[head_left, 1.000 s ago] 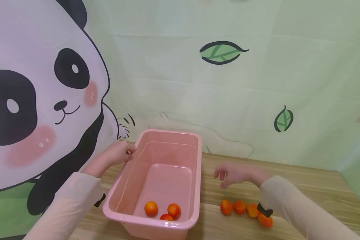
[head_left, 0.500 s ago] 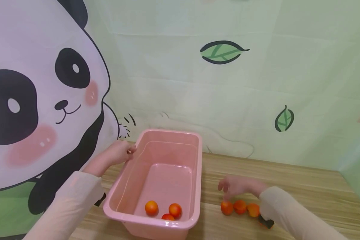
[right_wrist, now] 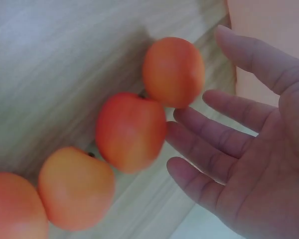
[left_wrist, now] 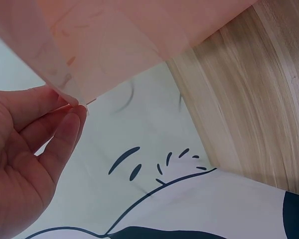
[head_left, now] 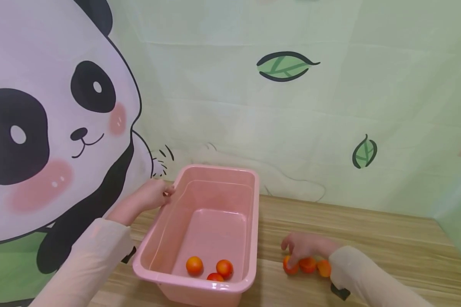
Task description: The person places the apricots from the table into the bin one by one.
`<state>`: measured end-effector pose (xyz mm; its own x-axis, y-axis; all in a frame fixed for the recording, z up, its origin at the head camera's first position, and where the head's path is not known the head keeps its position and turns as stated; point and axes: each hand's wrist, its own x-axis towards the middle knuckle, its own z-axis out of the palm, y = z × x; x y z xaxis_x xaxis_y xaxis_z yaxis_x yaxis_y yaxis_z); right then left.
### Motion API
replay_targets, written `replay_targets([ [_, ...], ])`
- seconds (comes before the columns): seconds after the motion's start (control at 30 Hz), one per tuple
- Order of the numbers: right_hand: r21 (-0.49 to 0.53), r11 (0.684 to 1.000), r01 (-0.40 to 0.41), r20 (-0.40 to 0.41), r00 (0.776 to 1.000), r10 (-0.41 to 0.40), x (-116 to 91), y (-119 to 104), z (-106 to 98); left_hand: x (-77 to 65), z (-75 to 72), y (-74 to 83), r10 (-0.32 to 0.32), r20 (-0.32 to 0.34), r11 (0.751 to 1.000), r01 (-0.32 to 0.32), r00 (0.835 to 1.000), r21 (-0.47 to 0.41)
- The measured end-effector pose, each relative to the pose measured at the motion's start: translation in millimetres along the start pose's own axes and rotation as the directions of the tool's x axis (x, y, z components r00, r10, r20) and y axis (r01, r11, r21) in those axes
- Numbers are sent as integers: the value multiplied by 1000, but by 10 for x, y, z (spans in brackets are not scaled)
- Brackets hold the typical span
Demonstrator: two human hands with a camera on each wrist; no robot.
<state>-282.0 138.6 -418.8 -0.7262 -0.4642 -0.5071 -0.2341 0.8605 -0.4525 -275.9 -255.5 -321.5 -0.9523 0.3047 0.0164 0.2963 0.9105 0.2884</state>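
My left hand (head_left: 151, 195) pinches the left rim of a pink plastic basin (head_left: 256, 221); thumb and fingertips meet at its edge in the left wrist view. Three orange-red round fruits lie in the basin's near end, one of them a fruit (head_left: 194, 265) at the left. Right of the basin, my right hand (head_left: 307, 246) is low over a row of several similar fruits. Its fingers are spread and loosely bent, the thumb overlapping the leftmost fruit (head_left: 290, 268). In the right wrist view that end fruit (right_wrist: 173, 72) sits between thumb and fingers, not enclosed.
The row continues rightward with a red-orange fruit (head_left: 307, 265) and a paler one (head_left: 324, 268); the sleeve hides the last in the head view. All rest on a wood-grain table (head_left: 388, 238). A panda-printed cloth (head_left: 230, 85) hangs behind.
My right hand has come down and slightly right, from above the row to the leftmost fruit. The left hand stays on the basin rim, and the basin has not moved.
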Motion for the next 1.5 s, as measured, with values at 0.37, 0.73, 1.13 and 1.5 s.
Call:
replay_targets([
  [0.37, -18, 1000, 5, -48, 999, -6, 27, 32, 115, -7, 7, 6, -4, 1, 1000, 4, 1000, -8],
  [0.73, -34, 996, 82, -60, 995, -84, 33, 30, 144, -32, -12, 36, 48, -22, 999, -48, 999, 2],
  [1.13, -90, 990, 108, -41, 993, -112, 58, 34, 130, -26, -10, 36, 34, -15, 999, -35, 999, -9],
  [1.5, -186, 958, 217, -44, 973, -228, 29, -64, -110, -1, 14, -11, 22, -8, 1000, -22, 1000, -10],
])
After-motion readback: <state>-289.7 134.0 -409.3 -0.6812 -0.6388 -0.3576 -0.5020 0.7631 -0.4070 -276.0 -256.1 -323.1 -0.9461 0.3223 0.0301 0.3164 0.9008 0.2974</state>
